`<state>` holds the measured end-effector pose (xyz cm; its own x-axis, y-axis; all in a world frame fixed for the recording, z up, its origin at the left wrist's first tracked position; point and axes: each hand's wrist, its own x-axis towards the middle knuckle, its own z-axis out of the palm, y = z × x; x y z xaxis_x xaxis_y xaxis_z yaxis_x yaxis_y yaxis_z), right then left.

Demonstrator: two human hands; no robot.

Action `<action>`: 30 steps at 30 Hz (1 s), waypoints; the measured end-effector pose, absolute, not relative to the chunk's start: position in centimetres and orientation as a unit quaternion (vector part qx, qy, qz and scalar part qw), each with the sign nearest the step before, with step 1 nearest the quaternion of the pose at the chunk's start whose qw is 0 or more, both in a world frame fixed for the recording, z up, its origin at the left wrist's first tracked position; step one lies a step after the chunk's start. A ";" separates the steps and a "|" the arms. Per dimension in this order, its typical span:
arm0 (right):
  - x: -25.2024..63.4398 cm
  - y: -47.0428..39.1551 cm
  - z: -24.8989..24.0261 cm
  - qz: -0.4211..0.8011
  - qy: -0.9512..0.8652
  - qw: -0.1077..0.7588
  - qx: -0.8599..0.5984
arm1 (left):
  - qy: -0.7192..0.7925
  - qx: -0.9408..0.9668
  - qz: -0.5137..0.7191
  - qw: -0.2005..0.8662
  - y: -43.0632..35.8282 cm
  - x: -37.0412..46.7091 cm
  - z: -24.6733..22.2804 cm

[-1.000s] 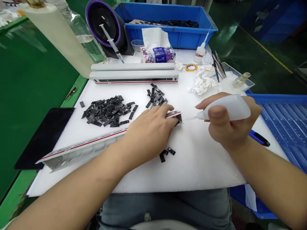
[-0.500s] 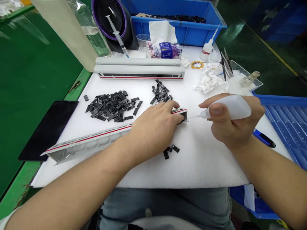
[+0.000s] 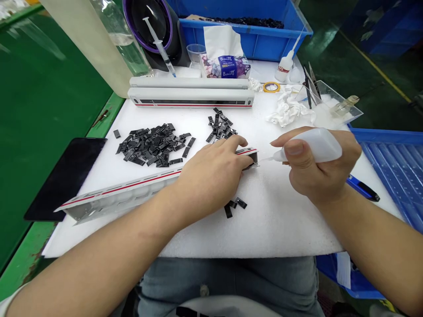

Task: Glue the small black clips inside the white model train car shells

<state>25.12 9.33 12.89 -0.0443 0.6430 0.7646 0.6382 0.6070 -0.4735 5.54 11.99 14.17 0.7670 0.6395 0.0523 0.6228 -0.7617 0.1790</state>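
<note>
My left hand (image 3: 214, 176) is closed over the right end of a long white model train car shell (image 3: 125, 188) with a red stripe, which lies on its side with its hollow interior toward me. Between thumb and fingers, part of that end is hidden. In my right hand (image 3: 317, 167) is a white squeeze bottle (image 3: 322, 144), tilted so its thin nozzle points left at the shell's open end. The nozzle tip is close to that end; whether it touches I cannot tell. Small black rectangular pieces (image 3: 155, 145) lie in a heap beyond the shell, with a smaller pile (image 3: 220, 125) to the right.
Two more shells (image 3: 191, 97) lie behind the piles. Farther back are a syringe (image 3: 159, 46), a tissue pack (image 3: 226, 66) and a blue bin (image 3: 264, 42). Crumpled tissue (image 3: 289, 110), yellow tape (image 3: 271, 87) and a clear tray (image 3: 355, 112) are at right. A black tablet-like slab (image 3: 66, 176) lies left.
The right hand and bottle have shifted slightly left, bringing the nozzle nearer the shell's end. The left hand keeps its hold; the whole view has moved a little.
</note>
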 end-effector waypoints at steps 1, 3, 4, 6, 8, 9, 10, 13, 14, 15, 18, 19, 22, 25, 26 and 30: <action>25.1 9.3 12.9 0.005 -0.723 0.534 -0.438 | 0.337 0.937 0.055 0.075 12.0 5.5 14.2; 25.1 9.4 12.9 0.010 -0.725 0.542 -0.425 | 0.337 0.937 0.056 0.073 12.0 5.5 14.2; 25.0 9.4 12.9 0.010 -0.726 0.545 -0.419 | 0.337 0.937 0.056 0.073 12.0 5.5 14.2; 25.0 9.5 12.9 0.003 -0.729 0.549 -0.409 | 0.337 0.937 0.055 0.073 12.0 5.5 14.2; 24.9 9.5 13.0 0.000 -0.728 0.551 -0.409 | 0.337 0.937 0.054 0.074 11.9 5.5 14.2; 24.9 9.4 13.0 0.001 -0.727 0.546 -0.417 | 0.337 0.937 0.054 0.075 11.9 5.5 14.3; 24.9 9.4 13.0 0.003 -0.724 0.540 -0.429 | 0.337 0.937 0.054 0.075 11.9 5.6 14.3; 25.0 9.2 13.0 0.006 -0.718 0.522 -0.459 | 0.335 0.938 0.054 0.076 12.0 5.6 14.3; 25.1 9.1 13.0 0.006 -0.718 0.524 -0.459 | 0.335 0.937 0.054 0.076 12.0 5.6 14.3; 25.1 9.1 13.0 0.008 -0.717 0.526 -0.457 | 0.335 0.937 0.055 0.077 12.0 5.6 14.3; 25.3 9.0 13.0 0.024 -0.715 0.522 -0.464 | 0.335 0.937 0.055 0.079 12.0 5.6 14.3; 25.3 9.0 13.0 0.030 -0.714 0.517 -0.470 | 0.335 0.937 0.053 0.079 12.0 5.6 14.3; 25.5 9.0 13.0 0.042 -0.715 0.510 -0.477 | 0.337 0.937 0.051 0.082 12.0 5.6 14.4; 25.5 8.9 13.0 0.040 -0.716 0.514 -0.472 | 0.338 0.936 0.050 0.085 12.0 5.6 14.4; 25.5 8.9 13.0 0.036 -0.716 0.513 -0.472 | 0.339 0.936 0.050 0.085 12.0 5.6 14.4; 25.6 9.0 12.9 0.014 -0.716 0.504 -0.483 | 0.341 0.935 0.049 0.083 12.0 5.6 14.5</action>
<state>25.57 9.01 12.94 -0.0247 0.7061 0.7077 0.6777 0.5323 -0.5074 5.62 12.01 14.48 0.7621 0.6465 0.0354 0.6302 -0.7532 0.1887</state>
